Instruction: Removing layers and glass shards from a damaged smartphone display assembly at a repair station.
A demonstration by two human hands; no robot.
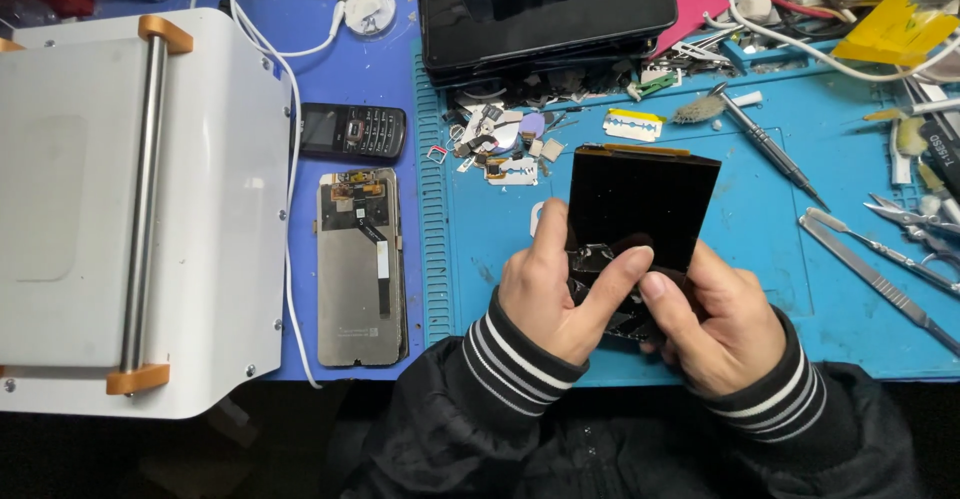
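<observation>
Holding a black display panel (640, 209) upright above the near edge of the worktop (760, 249), we grip it with both hands. Our left hand (555, 294) closes round the panel's lower left side, its thumb pressed across a cracked, glinting patch at the bottom. Our right hand (715, 324) clasps the lower right corner, thumb meeting the left one. Both are clenched on the panel, neither is free.

That lower part looks splintered, so we judge that pressing or bending it between the thumbs could break it further or cut a finger.

Beyond the hands, on the blue mat, lie a razor blade (633, 126), a heap of small loose parts (500, 144) and a screwdriver (765, 144). Tweezers and a scalpel (885, 279) lie toward the right edge. A slip of the panel could scatter those parts or strike the blades.

Left of the mat a bare phone frame (360, 269) lies flat, with a small keypad phone (353, 131) behind it. A white machine (130, 209) fills the left side. A dark tablet (545, 9) rests at the far edge.
</observation>
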